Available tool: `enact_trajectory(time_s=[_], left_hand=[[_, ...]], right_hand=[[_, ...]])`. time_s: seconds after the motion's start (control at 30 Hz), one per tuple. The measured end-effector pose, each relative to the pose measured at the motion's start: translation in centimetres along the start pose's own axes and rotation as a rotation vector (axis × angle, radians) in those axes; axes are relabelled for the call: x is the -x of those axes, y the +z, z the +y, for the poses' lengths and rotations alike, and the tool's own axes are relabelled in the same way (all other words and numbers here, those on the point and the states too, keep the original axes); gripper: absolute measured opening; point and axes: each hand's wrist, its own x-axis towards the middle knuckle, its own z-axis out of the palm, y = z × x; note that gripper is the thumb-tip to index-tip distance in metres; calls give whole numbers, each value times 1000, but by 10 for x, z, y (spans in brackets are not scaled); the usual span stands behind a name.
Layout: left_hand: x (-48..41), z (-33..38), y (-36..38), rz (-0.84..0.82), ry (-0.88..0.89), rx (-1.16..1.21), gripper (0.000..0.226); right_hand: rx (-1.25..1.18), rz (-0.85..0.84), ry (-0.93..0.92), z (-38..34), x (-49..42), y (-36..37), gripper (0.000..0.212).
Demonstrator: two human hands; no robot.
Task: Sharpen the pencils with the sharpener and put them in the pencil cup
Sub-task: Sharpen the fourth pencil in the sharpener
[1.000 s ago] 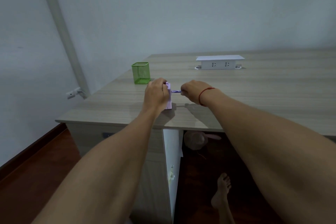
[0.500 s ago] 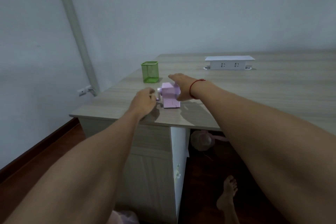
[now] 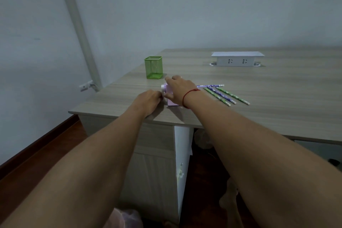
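Observation:
The lilac crank sharpener [image 3: 172, 103] stands near the desk's front left edge. My right hand [image 3: 180, 89] lies over its top, thumb on the near side, gripping it. At the sharpener's left end my left hand [image 3: 148, 101] has its fingers curled on the crank, which is mostly hidden. A purple patterned pencil [image 3: 211, 85] sticks out of the sharpener to the right. Three more pencils [image 3: 223, 96], green and purple, lie side by side on the desk just right of my wrist. The green mesh pencil cup [image 3: 153, 67] stands behind the sharpener; nothing shows above its rim.
A white power socket box [image 3: 237, 59] sits at the back of the wooden desk [image 3: 277, 98]. The desk's left edge and front edge run close to the sharpener. A wall pipe [image 3: 77, 24] rises at the left. A cabinet [image 3: 153, 153] is under the desk.
My right hand left the pencil and moved onto the sharpener's top. My left hand shifted from the sharpener's body to its crank end. The view turned, showing the loose pencils.

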Motion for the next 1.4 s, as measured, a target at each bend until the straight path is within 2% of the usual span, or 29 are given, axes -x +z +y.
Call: enact_trajectory(time_s=[0.23, 0.37, 0.47, 0.6, 0.73, 0.97, 1.13, 1.3, 1.4], left_hand=[[-17, -13, -9, -114, 128, -130, 21], [-38, -16, -36, 35, 209, -257, 17], [-38, -13, -39, 49, 261, -271, 18], [-34, -14, -37, 122, 275, -281, 28], [-29, -8, -49, 191, 244, -331, 27], [16, 6, -48, 245, 298, -184, 23], [42, 11, -34, 115, 265, -155, 25], [31, 6, -16, -34, 166, -240, 24], [17, 1, -3, -79, 114, -177, 25]], right_hand=[[-9, 37, 7, 0, -2, 4, 49], [-17, 21, 2, 0, -2, 3, 45], [-16, -6, -7, 2, -3, -1, 46], [27, -29, -7, -1, -3, -5, 49], [62, -57, 16, -4, -4, -8, 49], [42, -65, 66, -8, -7, -10, 42], [78, -68, 56, -9, -7, -11, 43], [32, -19, 67, -10, -7, -3, 43], [1, 36, 80, -10, -7, 3, 43]])
